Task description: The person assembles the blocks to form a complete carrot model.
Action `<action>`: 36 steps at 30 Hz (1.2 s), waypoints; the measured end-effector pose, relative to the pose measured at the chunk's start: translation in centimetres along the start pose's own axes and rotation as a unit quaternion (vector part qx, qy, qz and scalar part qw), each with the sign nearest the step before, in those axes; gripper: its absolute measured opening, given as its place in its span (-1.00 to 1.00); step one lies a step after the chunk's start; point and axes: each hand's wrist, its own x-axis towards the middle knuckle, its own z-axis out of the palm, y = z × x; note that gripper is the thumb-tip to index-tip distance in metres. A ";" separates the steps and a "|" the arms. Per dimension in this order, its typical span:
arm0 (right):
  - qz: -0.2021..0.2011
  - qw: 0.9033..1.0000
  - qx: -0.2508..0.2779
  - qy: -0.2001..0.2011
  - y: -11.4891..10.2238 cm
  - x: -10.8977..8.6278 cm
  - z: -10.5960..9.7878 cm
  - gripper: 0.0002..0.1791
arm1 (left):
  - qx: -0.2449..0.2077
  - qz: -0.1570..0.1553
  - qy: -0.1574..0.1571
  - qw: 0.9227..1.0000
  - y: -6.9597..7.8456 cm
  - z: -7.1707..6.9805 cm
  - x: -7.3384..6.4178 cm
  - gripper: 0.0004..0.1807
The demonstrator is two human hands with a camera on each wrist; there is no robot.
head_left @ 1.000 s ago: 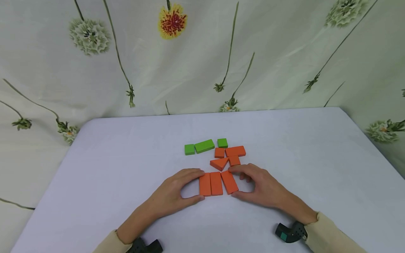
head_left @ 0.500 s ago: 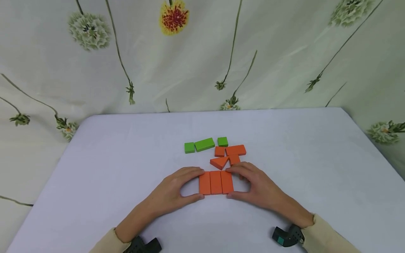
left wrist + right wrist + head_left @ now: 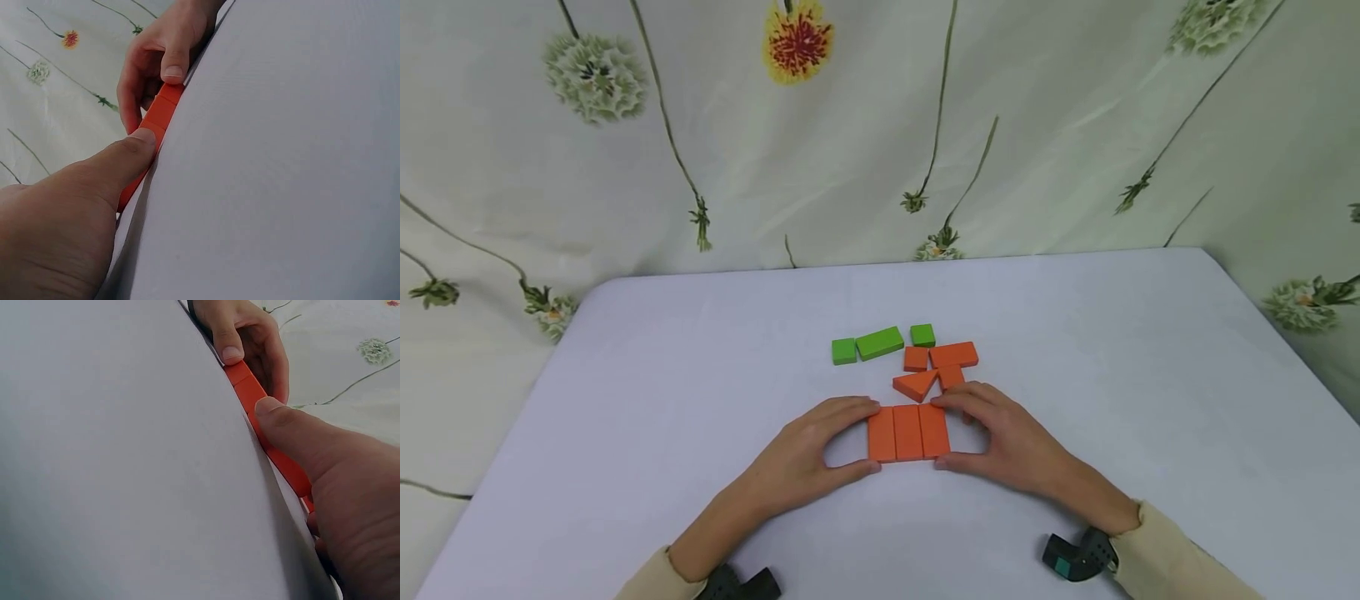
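Three orange rectangular blocks lie flat side by side in the head view, long sides together: a left block, a middle block and a right block. My left hand pinches the left block by its near and far ends, thumb at the near end. At the other side of the row, my right hand pinches the right block the same way. Both wrist views show the thumbs against the near edge of the orange row. Fingertips at the far edge are mostly hidden there.
Beyond the row lie an orange triangle block, two orange square blocks and a long orange block. Farther back are two green cubes and a long green block. A floral cloth hangs behind the white table.
My right hand has moved left with the right block, which was tilted and apart and now sits straight against the middle block. My left hand has stayed on the left block.
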 end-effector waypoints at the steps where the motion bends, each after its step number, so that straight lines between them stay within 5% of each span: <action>1: -0.002 1.000 0.001 0.001 0.0 0.0 0.0 -0.25 | 0.000 0.000 0.001 1.000 0.0 0.0 0.0 -0.26; 8: -0.015 0.996 0.050 0.069 0.5 0.2 0.0 -0.48 | -0.002 0.003 0.006 1.000 0.0 0.0 -0.1 -0.26; 12: 0.000 0.993 0.030 0.115 0.7 0.3 0.1 -0.52 | -0.002 0.006 0.009 1.000 -0.1 0.0 -0.1 -0.26; 26: 0.011 0.988 -0.033 0.150 1.1 0.4 0.1 -0.67 | -0.001 0.014 0.009 1.000 -0.2 0.1 -0.2 -0.30; 36: -0.014 0.986 0.014 0.166 1.1 0.3 0.1 -0.62 | -0.003 0.009 0.007 1.000 -0.1 0.1 -0.1 -0.33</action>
